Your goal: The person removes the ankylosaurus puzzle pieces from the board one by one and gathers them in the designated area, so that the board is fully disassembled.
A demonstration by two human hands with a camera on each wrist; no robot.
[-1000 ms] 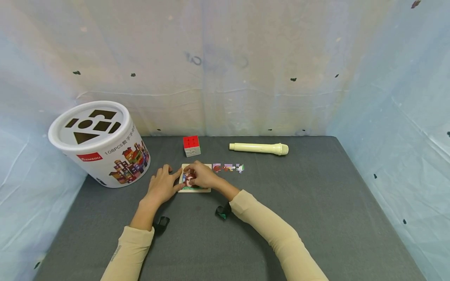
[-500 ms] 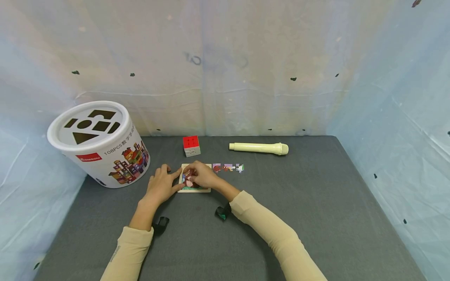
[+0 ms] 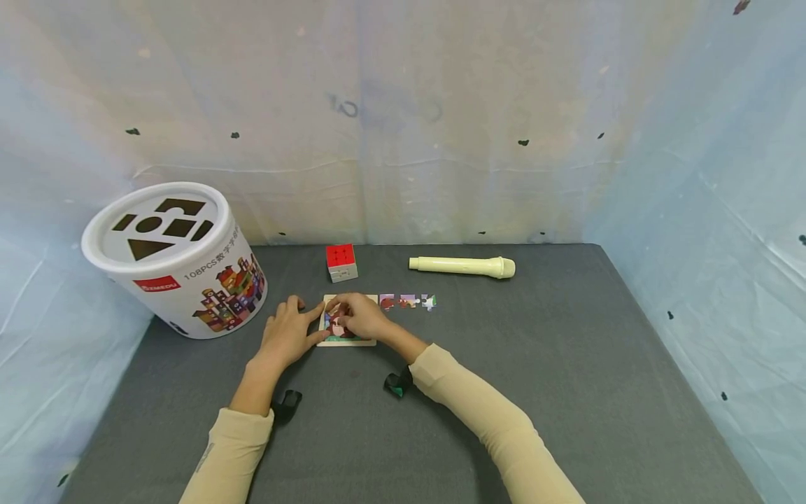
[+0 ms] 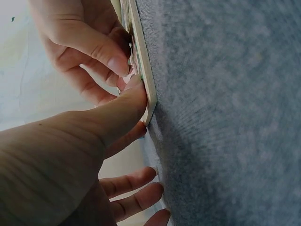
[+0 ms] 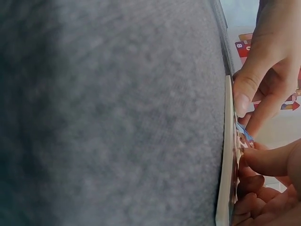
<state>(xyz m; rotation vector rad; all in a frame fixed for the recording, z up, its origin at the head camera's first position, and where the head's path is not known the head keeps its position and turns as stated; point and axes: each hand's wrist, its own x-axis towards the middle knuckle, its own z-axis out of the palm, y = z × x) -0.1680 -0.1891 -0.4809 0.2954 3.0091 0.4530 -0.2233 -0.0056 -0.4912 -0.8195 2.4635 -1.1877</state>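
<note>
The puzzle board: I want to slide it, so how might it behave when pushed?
The puzzle board looks thin and straight-edged, so probably stiff and light. Lying flat, it should slide, not tip, though the cloth-textured tabletop may drag. Pushed toward the loose pieces, it might nudge them.

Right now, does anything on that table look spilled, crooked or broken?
Nothing looks spilled or broken. One puzzle piece by the right hand looks crooked: in the right wrist view it seems to slant up off the puzzle board, while three loose pieces beside the board lie flat.
</note>
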